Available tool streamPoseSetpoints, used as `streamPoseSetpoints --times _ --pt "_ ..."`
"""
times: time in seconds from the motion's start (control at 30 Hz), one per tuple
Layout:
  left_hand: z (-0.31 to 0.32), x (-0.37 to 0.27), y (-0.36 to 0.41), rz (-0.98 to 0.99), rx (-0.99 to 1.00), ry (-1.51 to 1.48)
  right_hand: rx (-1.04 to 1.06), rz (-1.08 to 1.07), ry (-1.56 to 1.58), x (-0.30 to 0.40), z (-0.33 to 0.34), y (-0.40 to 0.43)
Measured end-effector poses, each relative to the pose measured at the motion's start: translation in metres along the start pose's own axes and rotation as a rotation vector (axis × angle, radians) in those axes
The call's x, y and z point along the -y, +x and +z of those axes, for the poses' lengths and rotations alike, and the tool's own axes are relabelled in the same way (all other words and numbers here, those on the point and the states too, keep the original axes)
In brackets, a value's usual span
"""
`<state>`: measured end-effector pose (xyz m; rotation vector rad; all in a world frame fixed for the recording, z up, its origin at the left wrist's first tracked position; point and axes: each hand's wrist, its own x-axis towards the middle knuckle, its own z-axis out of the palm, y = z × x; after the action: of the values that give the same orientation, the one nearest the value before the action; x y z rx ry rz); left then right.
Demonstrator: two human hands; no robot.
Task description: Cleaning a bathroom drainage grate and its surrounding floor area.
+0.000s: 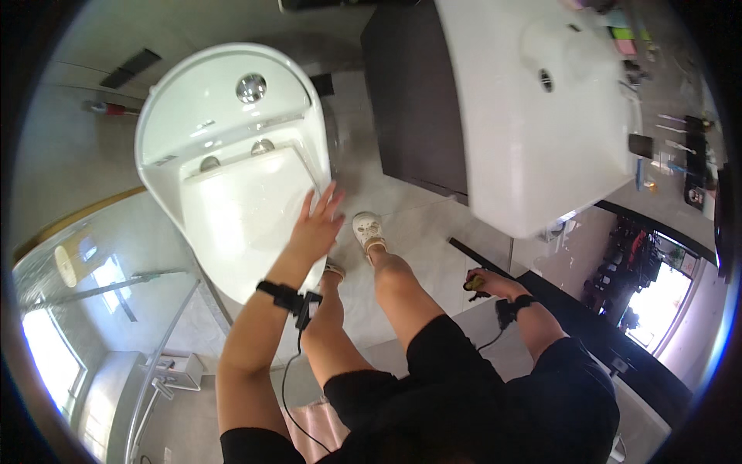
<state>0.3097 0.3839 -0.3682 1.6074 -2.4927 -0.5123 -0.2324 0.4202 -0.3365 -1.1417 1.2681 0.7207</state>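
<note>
My left hand (317,227) is over the right edge of a white toilet's closed lid (243,214). Its fingers are spread and hold nothing; whether they touch the lid I cannot tell. The toilet's cistern top (197,104) has a round chrome flush button (251,88), and two metal hinge caps show at the back of the lid. Out to the right, my right hand (495,283) grips a small yellow-green and dark item (474,283), perhaps a cloth, too small to name surely. Both wrists wear black straps with small devices and cables.
A white washbasin (539,145) on a dark cabinet (414,98) stands at the right, with toiletries on the ledge beyond. A glass shower screen (168,342) is at lower left. One foot in a white clog (368,229) rests on the tiled floor. A red-handled brush (110,108) lies left of the cistern.
</note>
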Motion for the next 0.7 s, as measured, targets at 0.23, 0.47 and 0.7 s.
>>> streamPoseSetpoints --times 0.23,0.47,0.7 --pt "-0.084 -0.108 -0.167 -0.47 0.151 -0.533 -0.002 -0.152 0.353 0.136 -0.132 -0.3" --pt "-0.165 -0.173 -0.167 -0.744 0.011 -0.67 -0.754 -0.715 0.341 0.233 -0.311 -0.319" --pt "-0.258 -0.248 -0.034 -0.741 -0.229 -0.69 -1.147 -0.415 -0.653 0.314 -0.506 -0.263"
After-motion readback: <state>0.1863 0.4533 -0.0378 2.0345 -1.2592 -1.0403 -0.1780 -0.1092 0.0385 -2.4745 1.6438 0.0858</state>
